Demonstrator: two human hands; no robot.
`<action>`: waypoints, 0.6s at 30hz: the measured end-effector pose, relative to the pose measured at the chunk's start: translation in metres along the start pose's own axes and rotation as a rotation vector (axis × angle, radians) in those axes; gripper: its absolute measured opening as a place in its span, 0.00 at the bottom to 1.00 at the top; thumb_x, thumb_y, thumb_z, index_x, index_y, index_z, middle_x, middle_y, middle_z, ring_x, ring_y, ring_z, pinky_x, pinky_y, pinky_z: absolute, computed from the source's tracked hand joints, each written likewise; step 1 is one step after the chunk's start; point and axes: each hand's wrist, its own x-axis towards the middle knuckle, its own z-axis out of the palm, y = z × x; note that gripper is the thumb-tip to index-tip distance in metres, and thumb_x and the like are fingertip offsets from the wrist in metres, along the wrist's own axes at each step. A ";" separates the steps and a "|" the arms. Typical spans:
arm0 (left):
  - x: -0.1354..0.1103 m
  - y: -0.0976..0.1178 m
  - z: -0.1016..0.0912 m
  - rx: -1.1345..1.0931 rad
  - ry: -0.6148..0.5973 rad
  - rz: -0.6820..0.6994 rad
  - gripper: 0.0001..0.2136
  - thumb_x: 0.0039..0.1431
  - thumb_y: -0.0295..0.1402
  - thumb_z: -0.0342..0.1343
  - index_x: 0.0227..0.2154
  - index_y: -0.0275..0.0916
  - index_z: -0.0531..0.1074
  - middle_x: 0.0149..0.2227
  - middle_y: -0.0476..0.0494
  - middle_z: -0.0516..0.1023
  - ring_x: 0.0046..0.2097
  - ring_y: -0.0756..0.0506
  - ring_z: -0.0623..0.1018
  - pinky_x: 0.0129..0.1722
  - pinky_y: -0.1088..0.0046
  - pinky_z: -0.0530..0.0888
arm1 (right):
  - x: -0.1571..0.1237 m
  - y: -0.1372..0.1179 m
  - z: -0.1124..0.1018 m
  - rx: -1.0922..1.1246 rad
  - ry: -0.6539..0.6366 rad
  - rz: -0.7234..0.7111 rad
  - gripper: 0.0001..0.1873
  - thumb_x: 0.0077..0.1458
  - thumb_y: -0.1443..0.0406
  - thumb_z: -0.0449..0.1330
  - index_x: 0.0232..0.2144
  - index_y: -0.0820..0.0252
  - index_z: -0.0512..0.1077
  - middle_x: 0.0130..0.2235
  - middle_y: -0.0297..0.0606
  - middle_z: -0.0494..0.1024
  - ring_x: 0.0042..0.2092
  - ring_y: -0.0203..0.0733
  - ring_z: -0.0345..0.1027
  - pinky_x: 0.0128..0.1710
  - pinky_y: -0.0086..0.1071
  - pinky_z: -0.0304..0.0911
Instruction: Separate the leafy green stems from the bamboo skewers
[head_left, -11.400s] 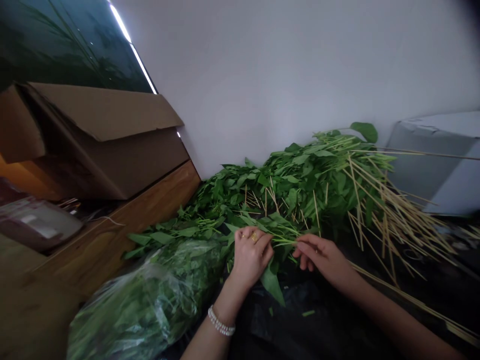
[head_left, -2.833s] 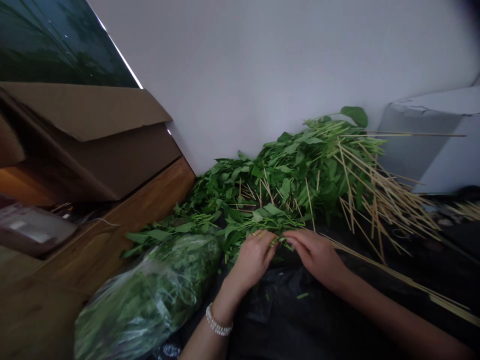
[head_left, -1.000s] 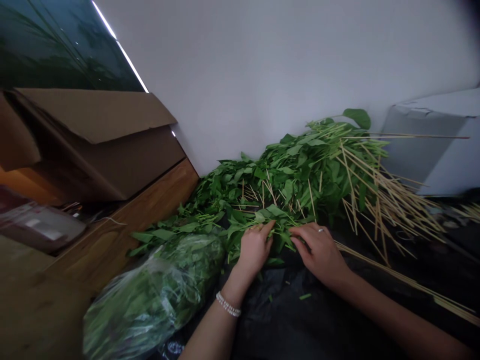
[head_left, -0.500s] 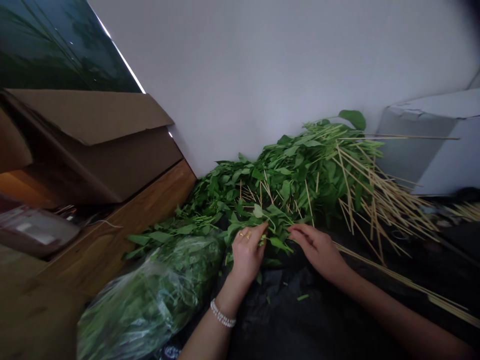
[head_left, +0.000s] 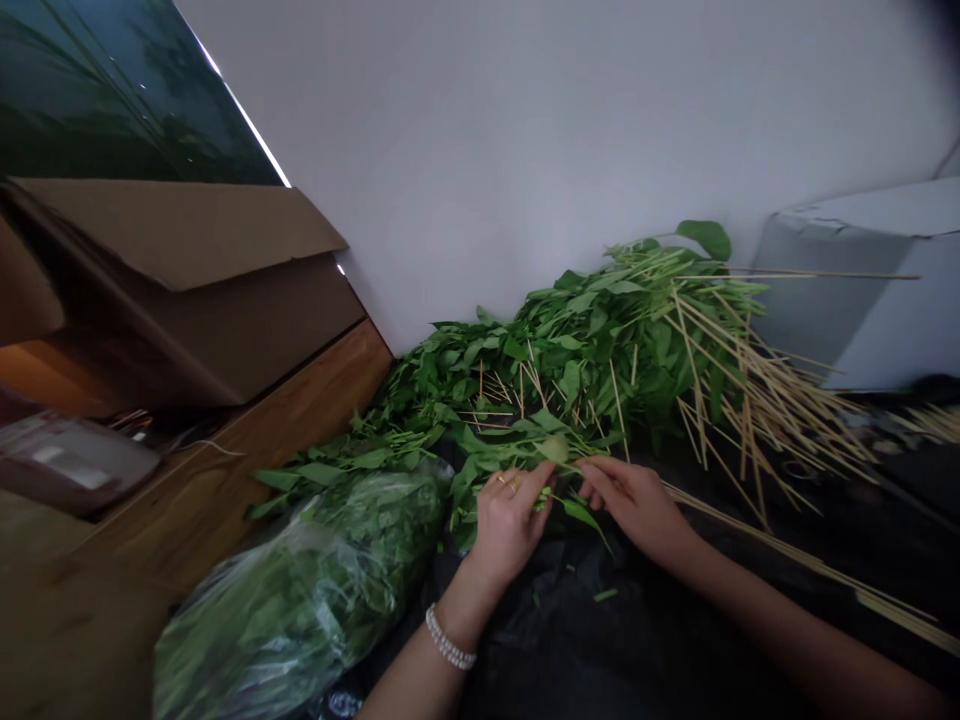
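Note:
My left hand (head_left: pixel 510 515), with rings and a beaded bracelet, is closed on a leafy green stem (head_left: pixel 579 515), and short bits of green stalk poke out by its fingers. Fingers pinched, my right hand (head_left: pixel 637 500) grips the same stem at its other end, close to the left fingertips. Just beyond both hands lie loose leafy greens (head_left: pixel 487 460). Behind them rises a larger heap of greens (head_left: pixel 592 310) with thin wooden sticks (head_left: pixel 787 400) among and beside it. What sits inside my left palm is hidden.
A clear plastic bag of greens (head_left: pixel 315 600) lies at the left front on black sheeting (head_left: pixel 585 640). An open cardboard box (head_left: pixel 225 320) stands at the left, and a white box (head_left: pixel 885 290) at the right. Long sticks (head_left: pixel 810 570) lie near my right forearm. A white wall is behind.
My left hand has shifted right, closer to the right fingertips. The leaf at the hands now hangs lower between them. My right hand has barely moved.

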 end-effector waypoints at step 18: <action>0.006 -0.003 0.003 0.008 -0.075 -0.142 0.09 0.60 0.30 0.55 0.42 0.44 0.74 0.37 0.47 0.81 0.39 0.45 0.78 0.41 0.69 0.71 | -0.006 -0.019 0.001 0.242 0.140 0.178 0.25 0.57 0.47 0.51 0.42 0.60 0.74 0.19 0.28 0.64 0.19 0.33 0.57 0.19 0.27 0.55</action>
